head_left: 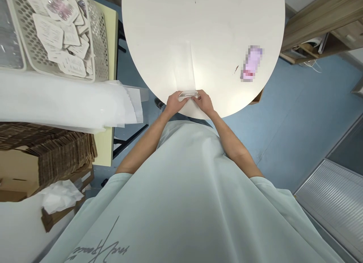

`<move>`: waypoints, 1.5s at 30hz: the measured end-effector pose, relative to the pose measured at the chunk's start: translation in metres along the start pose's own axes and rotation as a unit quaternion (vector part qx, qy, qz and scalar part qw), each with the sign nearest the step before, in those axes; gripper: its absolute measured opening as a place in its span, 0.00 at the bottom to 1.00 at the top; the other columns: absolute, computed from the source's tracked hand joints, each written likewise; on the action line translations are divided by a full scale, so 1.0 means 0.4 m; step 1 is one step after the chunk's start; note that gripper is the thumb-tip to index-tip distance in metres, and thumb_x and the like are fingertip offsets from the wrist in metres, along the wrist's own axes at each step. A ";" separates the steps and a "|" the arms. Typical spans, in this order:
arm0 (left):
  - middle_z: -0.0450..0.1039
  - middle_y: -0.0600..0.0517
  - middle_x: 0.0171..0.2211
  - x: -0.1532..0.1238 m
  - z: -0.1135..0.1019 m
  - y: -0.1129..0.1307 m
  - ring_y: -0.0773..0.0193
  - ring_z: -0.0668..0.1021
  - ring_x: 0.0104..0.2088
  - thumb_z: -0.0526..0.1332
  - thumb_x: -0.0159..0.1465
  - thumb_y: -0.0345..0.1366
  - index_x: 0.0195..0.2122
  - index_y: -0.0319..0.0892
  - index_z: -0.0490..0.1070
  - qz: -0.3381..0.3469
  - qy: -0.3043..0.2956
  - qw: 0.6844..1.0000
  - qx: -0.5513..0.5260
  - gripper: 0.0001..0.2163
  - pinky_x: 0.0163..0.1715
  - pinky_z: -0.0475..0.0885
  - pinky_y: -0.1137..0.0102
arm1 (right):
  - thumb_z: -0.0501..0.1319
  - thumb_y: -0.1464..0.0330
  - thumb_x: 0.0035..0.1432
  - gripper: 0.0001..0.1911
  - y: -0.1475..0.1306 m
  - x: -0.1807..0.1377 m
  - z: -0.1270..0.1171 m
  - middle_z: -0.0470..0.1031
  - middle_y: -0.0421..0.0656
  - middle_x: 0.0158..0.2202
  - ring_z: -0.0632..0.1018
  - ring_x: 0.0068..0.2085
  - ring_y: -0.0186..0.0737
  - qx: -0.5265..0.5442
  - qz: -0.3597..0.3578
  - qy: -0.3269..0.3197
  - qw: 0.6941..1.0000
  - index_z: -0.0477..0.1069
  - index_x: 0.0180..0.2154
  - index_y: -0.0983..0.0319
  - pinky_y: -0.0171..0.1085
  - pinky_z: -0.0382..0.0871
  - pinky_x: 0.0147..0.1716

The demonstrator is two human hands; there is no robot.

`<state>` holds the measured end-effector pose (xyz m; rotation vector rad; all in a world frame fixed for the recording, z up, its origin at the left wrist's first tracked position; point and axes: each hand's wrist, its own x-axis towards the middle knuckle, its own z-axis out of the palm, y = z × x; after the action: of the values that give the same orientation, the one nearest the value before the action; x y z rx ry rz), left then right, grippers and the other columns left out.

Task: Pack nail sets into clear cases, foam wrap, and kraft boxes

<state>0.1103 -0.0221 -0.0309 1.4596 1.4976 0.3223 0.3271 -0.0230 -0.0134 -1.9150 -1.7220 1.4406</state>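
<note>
At the near edge of the round white table, my left hand and my right hand are closed on opposite ends of a small clear, glossy item. My thumbs press its near side while the fingers curl round its ends. What is inside the item is too small to make out. From it a translucent strip of wrapping film lies flat on the tabletop, running straight away from me. It appears to join the item, though the fold itself is partly hidden.
On the tabletop to the right is a pixelated purple object. The left-hand side table holds a perforated white basket of printed cards, a stack of white sheets and flattened cardboard. Wooden shelving stands at right.
</note>
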 end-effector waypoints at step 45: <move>0.68 0.34 0.79 -0.106 0.052 -0.044 0.41 0.70 0.80 0.63 0.76 0.63 0.75 0.41 0.72 0.080 -0.032 0.994 0.068 0.37 0.83 0.59 0.41 | 0.54 0.59 0.82 0.31 0.024 -0.118 0.028 0.57 0.56 0.85 0.60 0.86 0.55 -0.156 -0.138 -0.113 0.972 0.65 0.78 0.63 0.62 0.64 0.82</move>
<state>0.1067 -0.0720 -0.0354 1.6878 1.3773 0.2712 0.3321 -0.0708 -0.0014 -1.6010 -2.3345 1.3921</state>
